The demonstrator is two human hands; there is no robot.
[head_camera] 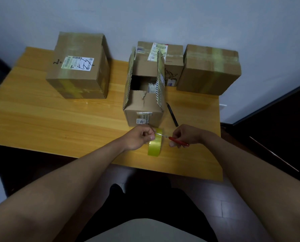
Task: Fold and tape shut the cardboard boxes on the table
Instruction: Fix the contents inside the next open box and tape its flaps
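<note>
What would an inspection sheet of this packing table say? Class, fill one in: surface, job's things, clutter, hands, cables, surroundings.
Surface: wooden table, bare at the left front.
Job's things: open box with flaps up; three taped boxes behind, left, middle, right; yellow tape roll upright on edge.
Clutter: black pen right of the open box.
Hands: left hand holds the roll; right hand grips a red-handled cutter.
Cables: nothing seen.
Surroundings: pale wall, tiled floor.
</note>
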